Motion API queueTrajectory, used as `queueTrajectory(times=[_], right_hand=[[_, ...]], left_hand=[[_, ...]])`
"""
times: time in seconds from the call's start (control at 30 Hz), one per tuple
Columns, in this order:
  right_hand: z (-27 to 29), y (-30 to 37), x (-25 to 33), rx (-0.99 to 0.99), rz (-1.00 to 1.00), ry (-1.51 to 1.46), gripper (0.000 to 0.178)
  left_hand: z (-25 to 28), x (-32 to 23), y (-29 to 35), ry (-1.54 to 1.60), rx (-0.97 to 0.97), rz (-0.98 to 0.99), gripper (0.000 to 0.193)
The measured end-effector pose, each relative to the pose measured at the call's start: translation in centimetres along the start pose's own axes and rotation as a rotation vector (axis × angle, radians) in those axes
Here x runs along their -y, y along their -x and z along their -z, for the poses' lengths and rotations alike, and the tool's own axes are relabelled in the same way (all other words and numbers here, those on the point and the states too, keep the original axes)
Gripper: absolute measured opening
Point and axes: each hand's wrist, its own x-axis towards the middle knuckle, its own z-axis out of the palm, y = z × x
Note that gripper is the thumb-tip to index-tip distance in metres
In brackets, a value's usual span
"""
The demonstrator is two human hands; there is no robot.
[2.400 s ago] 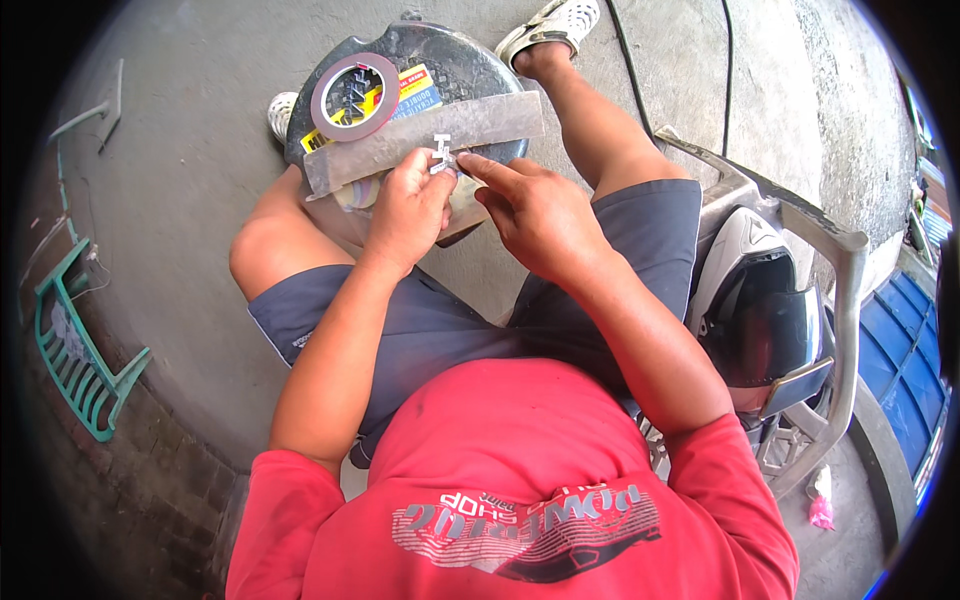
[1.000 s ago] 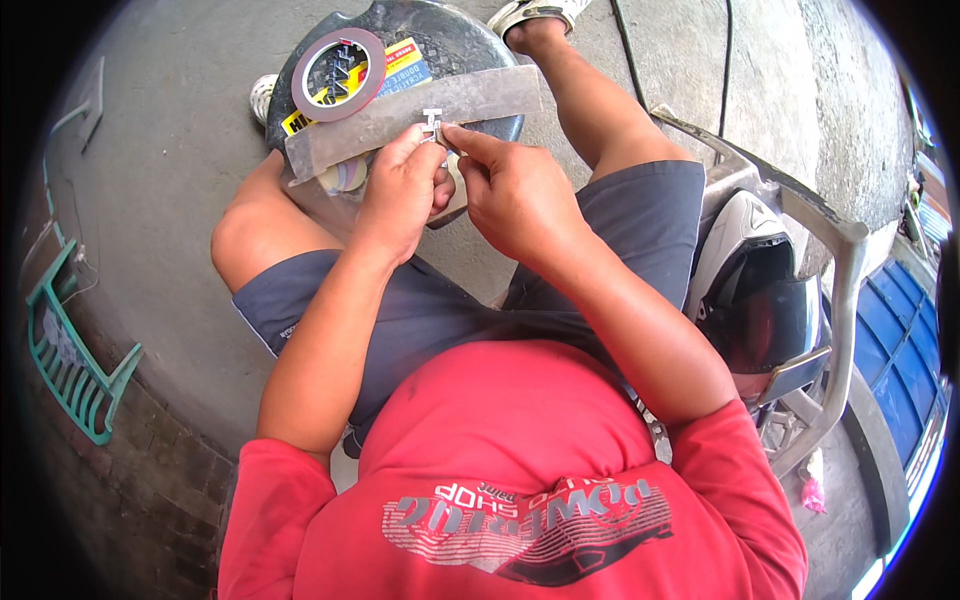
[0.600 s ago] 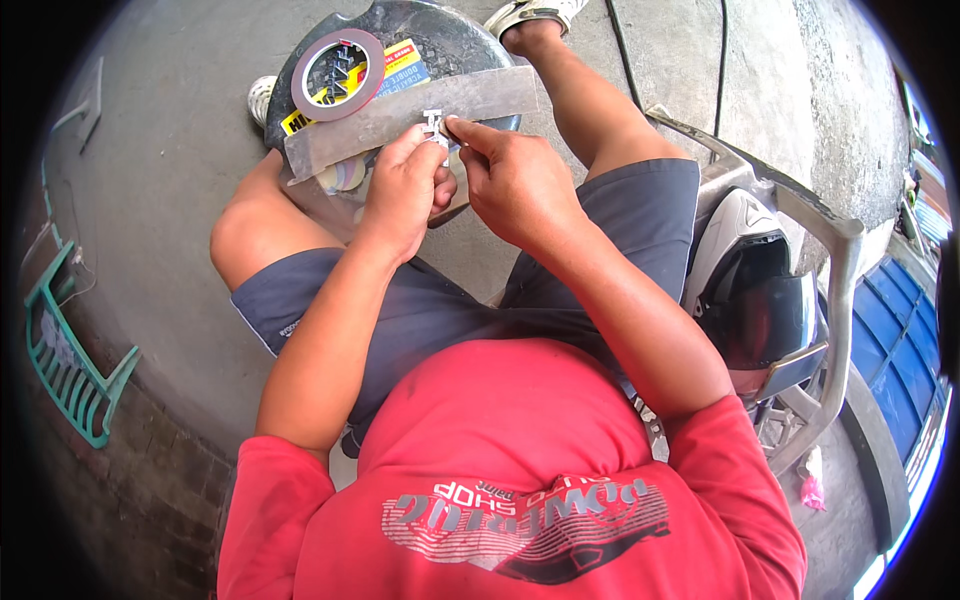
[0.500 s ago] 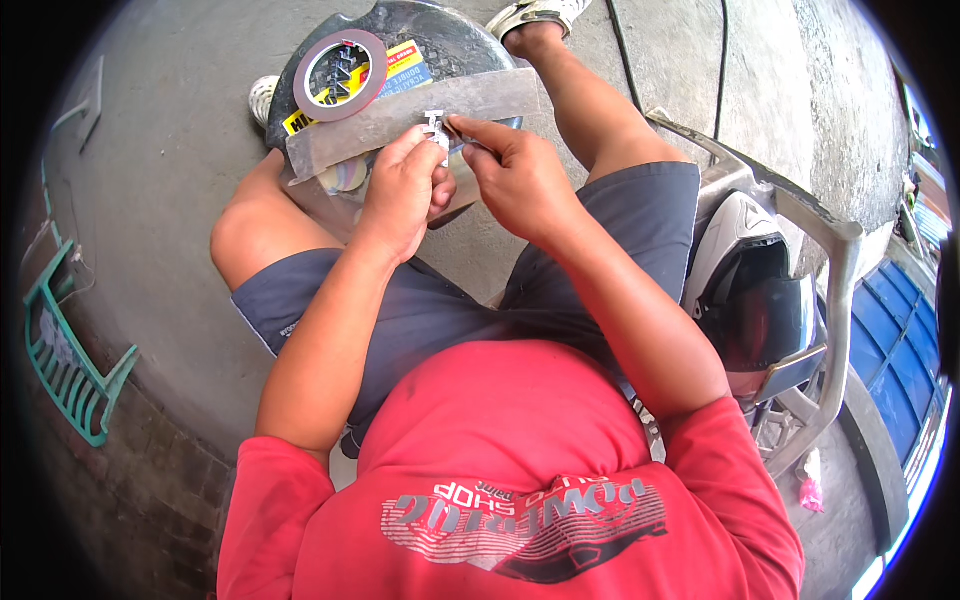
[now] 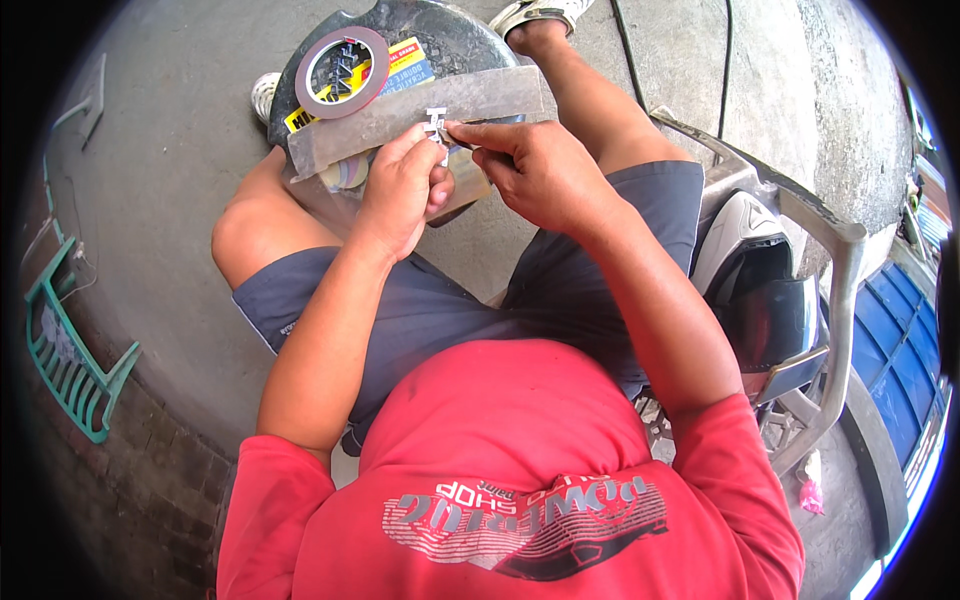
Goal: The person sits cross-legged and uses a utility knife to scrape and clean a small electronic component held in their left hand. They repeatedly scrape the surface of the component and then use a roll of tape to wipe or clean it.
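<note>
Between its thumb and fingers, my left hand [image 5: 398, 190] pinches a small white emblem [image 5: 436, 120] shaped like joined letters. My right hand [image 5: 530, 165] is closed, with the index finger stretched to the emblem's right side. Something thin and dark shows under that finger, too small to name. Behind the emblem lies a long greyish, scuffed strip [image 5: 350, 140] across a black round stool [image 5: 440, 25]. On the stool's left part rests a roll of tape [image 5: 376, 85] with a mauve rim, over a yellow, red and blue package [image 5: 408, 68].
To the right stand a metal-framed chair [image 5: 845, 300] and a white and black helmet [image 5: 760, 300]. A green plastic chair [image 5: 75, 370] is at the far left. Dark cables [image 5: 727, 70] run along the concrete floor [image 5: 190, 130]. My legs flank the stool.
My right hand has shifted slightly right and turned, its index finger now straighter against the emblem. My left hand keeps its pinch almost in place.
</note>
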Motion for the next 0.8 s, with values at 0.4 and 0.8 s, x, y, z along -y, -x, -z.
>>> queueTrajectory(times=[0.4,0.8], right_hand=[[-1.4,-0.3,-0.6,-0.045,-0.067,-0.171,0.028],[-0.2,-0.7,0.1,0.096,-0.205,-0.265,0.031]], left_hand=[[0.5,0.1,-0.2,0.121,0.008,0.034,0.023],[1.1,0.3,-0.4,0.109,0.047,0.02,0.022]])
